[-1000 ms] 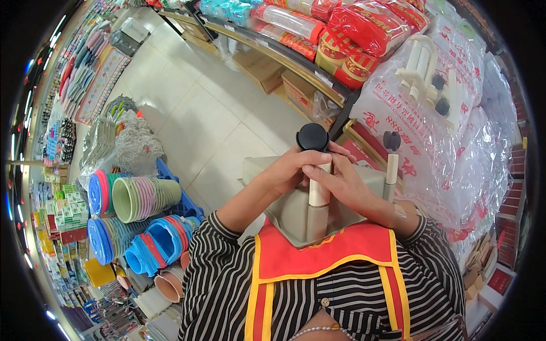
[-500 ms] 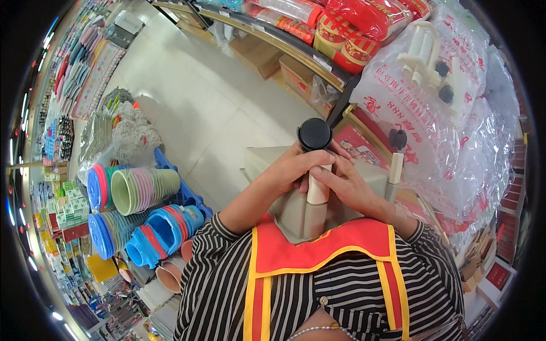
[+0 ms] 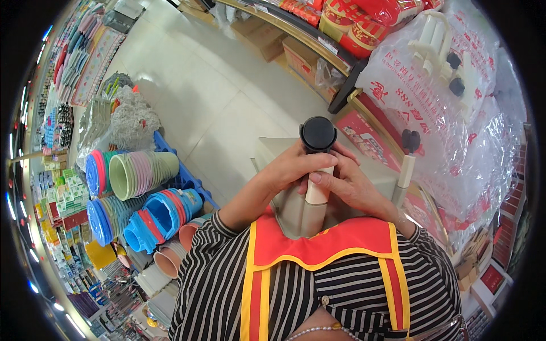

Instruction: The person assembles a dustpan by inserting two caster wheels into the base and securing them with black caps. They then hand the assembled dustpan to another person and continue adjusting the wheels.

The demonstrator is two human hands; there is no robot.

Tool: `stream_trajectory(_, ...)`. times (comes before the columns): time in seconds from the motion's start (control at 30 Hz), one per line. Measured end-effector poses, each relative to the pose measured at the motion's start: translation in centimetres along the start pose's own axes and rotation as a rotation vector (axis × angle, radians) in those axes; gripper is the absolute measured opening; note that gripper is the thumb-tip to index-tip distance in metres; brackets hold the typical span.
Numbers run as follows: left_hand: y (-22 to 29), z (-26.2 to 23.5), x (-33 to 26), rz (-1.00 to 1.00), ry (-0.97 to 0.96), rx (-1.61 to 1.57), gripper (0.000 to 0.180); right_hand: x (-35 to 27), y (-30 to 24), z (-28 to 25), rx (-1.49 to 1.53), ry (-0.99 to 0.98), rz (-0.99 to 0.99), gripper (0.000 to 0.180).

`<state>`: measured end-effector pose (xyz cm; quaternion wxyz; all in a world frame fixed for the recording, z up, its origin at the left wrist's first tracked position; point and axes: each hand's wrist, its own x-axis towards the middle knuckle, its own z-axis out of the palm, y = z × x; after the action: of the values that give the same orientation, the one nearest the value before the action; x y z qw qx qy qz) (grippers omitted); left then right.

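Both hands are wrapped round an upright cream plastic post [image 3: 317,196] in front of my chest. A round black piece [image 3: 317,134], like a caster wheel, tops it. My left hand [image 3: 293,169] grips the post from the left, just below the black piece. My right hand [image 3: 351,181] closes round it from the right, its fingers meeting the left ones. The post rises from a beige plastic body [image 3: 273,150], partly hidden by my arms. On its right side stands another cream post [image 3: 405,171] with a black end [image 3: 410,140].
At left are stacked plastic buckets [image 3: 151,173] and bagged mop heads [image 3: 135,126] beside a blue rack [image 3: 183,177]. Clear plastic wrapping [image 3: 392,79] covers goods at right, with more cream posts [image 3: 437,42]. A shelf edge [image 3: 318,42] with cardboard boxes [image 3: 253,35] runs across the top.
The view has shifted slightly, so the shelf and wrapped goods sit a little farther right. Both hands keep their hold on the post, with little visible movement.
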<state>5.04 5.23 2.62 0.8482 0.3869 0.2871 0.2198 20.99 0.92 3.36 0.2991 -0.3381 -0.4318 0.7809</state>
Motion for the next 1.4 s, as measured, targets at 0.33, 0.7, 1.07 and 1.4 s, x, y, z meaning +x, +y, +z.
stream_trajectory(0.33,-0.5,-0.3,1.3,-0.042,-0.057,-0.042,0.045,-0.1,0.4,-1.6,-0.004,0.067,-0.039,0.031)
stream_trajectory(0.7,-0.7,1.0,1.5,-0.244,0.237,-0.028,0.04,-2.1,-2.1,-2.3,-0.627,0.571,-0.292,0.023)
stream_trajectory(1.07,0.2,3.6,1.1,-0.003,0.565,0.246,0.045,0.3,0.9,-2.6,-0.261,0.532,-0.484,0.017)
stream_trajectory(1.4,-1.9,1.3,-0.8,0.376,0.658,0.46,0.015,1.1,1.3,-3.0,-0.307,0.499,-0.415,0.014)
